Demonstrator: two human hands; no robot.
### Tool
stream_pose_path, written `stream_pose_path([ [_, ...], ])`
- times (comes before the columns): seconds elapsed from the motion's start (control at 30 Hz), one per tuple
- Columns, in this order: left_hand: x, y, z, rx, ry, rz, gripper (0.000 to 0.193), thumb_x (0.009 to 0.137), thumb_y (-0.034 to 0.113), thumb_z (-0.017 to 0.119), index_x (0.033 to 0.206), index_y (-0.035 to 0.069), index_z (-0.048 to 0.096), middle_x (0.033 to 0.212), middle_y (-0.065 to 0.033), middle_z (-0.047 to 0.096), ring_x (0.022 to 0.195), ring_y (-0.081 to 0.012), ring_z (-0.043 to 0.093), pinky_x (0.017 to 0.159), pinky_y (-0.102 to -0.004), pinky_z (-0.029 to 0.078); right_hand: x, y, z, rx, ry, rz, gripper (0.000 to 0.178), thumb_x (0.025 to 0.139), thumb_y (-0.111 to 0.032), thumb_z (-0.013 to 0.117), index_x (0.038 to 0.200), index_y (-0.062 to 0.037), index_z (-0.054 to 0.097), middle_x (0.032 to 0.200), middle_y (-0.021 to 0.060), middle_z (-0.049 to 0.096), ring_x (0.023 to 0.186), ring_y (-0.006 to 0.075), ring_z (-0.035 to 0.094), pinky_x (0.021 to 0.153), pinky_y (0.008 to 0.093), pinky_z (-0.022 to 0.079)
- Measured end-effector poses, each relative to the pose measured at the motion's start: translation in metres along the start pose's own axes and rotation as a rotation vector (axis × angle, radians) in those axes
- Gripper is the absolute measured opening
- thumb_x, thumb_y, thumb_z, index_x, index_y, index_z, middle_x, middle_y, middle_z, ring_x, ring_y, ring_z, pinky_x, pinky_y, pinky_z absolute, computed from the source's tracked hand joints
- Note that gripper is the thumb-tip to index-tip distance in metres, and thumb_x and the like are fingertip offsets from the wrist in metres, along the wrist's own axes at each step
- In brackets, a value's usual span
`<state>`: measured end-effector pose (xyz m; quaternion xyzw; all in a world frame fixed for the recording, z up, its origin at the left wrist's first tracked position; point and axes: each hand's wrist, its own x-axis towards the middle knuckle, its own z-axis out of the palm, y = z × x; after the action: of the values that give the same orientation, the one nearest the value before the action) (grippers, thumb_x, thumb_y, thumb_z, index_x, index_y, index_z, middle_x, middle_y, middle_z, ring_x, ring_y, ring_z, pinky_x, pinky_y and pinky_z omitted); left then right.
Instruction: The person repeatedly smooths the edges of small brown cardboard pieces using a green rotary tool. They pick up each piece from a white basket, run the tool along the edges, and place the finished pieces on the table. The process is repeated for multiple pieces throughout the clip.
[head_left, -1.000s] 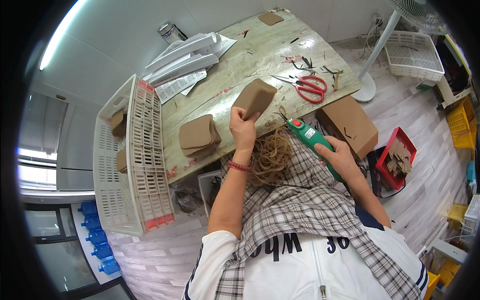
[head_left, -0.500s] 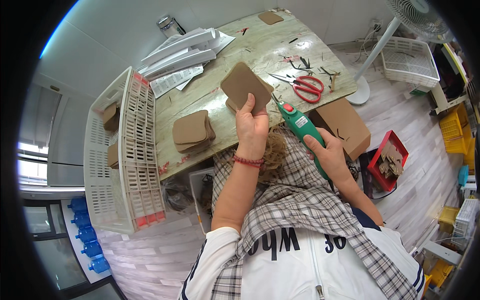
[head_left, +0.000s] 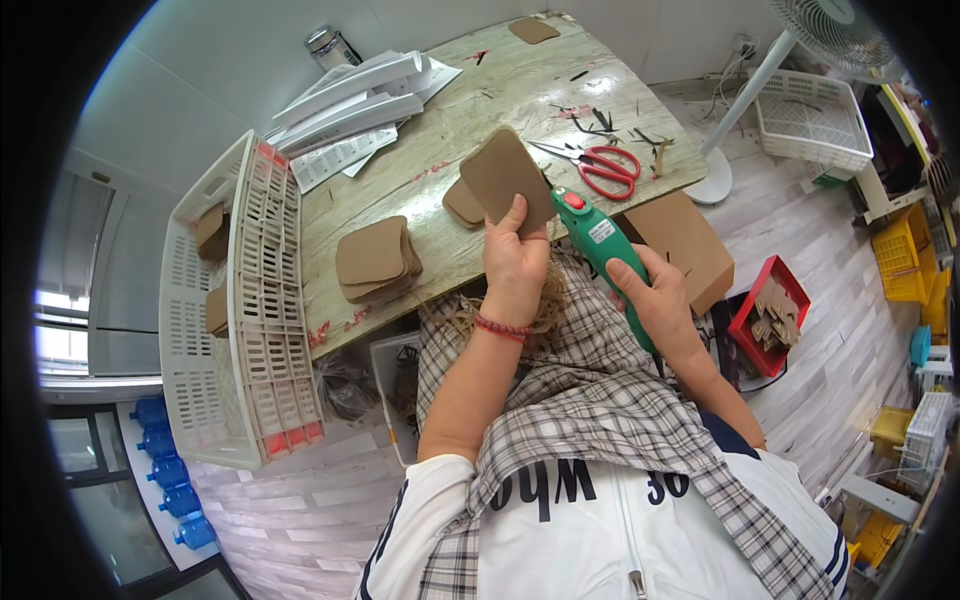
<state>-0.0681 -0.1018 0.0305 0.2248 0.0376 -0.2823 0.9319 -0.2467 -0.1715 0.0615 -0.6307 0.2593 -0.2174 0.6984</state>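
Observation:
My left hand [head_left: 517, 254] grips a flat brown rounded-square piece [head_left: 505, 175], thumb on its upper face, held above the table's near edge. My right hand [head_left: 658, 300] is wrapped round a green handheld power tool [head_left: 605, 240] with a red button. The tool's tip is at the right edge of the brown piece; whether it touches cannot be made out. Behind the held piece, more brown pieces [head_left: 460, 205] lie on the table, partly covered. A neat stack of similar brown pieces [head_left: 372, 255] sits to the left. Red-handled scissors [head_left: 608, 170] lie beyond the tool.
On the table [head_left: 440, 130] are papers [head_left: 350, 115], dark scraps [head_left: 600, 122] and a lone brown piece [head_left: 534, 30]. A white crate [head_left: 235, 310] holding brown pieces stands left. At right are a cardboard box [head_left: 685, 245], a red tray of scraps [head_left: 765, 335] and a fan [head_left: 765, 85].
My left hand has moved the brown piece a little right and nearer, its edge now by the tool's tip. More of the pieces behind it show. The view has shifted slightly.

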Motion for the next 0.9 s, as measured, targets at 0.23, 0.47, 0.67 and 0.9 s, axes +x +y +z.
stream_pose_path([
  [0.23,-0.008,-0.011,-0.019,0.061,-0.073,-0.059,0.042,0.089,-0.007,0.058,0.129,0.004,0.048,0.125,-0.0099,0.057,0.115,-0.0255,0.057,0.103,-0.0387,0.047,0.006,-0.002,-0.003,0.009,0.021,-0.024,0.032,0.091,-0.027,0.067,0.104,0.0025,0.064,0.07,0.0007,0.059,0.058,0.0054,0.052,0.053,0.0213,0.043],
  [0.47,-0.019,-0.008,-0.032,0.207,-0.128,-0.084,0.04,0.088,-0.008,0.058,0.125,0.005,0.05,0.122,-0.0096,0.059,0.112,-0.0248,0.059,0.098,-0.0399,0.05,0.01,-0.009,-0.01,0.068,-0.006,0.009,0.031,0.091,-0.027,0.067,0.102,0.002,0.064,0.07,0.0004,0.058,0.058,0.0055,0.052,0.053,0.0216,0.043],
  [0.67,-0.011,0.034,-0.041,0.501,-0.231,-0.024,0.039,0.086,-0.012,0.058,0.121,0.003,0.054,0.116,-0.0108,0.064,0.104,-0.0235,0.065,0.088,-0.0369,0.056,0.003,-0.013,-0.029,-0.004,-0.117,0.061,0.033,0.091,-0.03,0.067,0.102,0.0016,0.063,0.071,0.0003,0.057,0.06,0.0062,0.052,0.054,0.0223,0.043],
  [0.9,-0.002,0.08,-0.039,0.849,-0.324,-0.12,0.043,0.081,-0.014,0.06,0.122,0.0,0.059,0.109,-0.0078,0.068,0.093,-0.0153,0.067,0.082,-0.0278,0.055,-0.007,-0.008,-0.041,-0.082,-0.182,0.078,0.035,0.09,-0.03,0.067,0.104,0.0016,0.064,0.073,0.0002,0.058,0.062,0.0057,0.053,0.056,0.0224,0.044],
])
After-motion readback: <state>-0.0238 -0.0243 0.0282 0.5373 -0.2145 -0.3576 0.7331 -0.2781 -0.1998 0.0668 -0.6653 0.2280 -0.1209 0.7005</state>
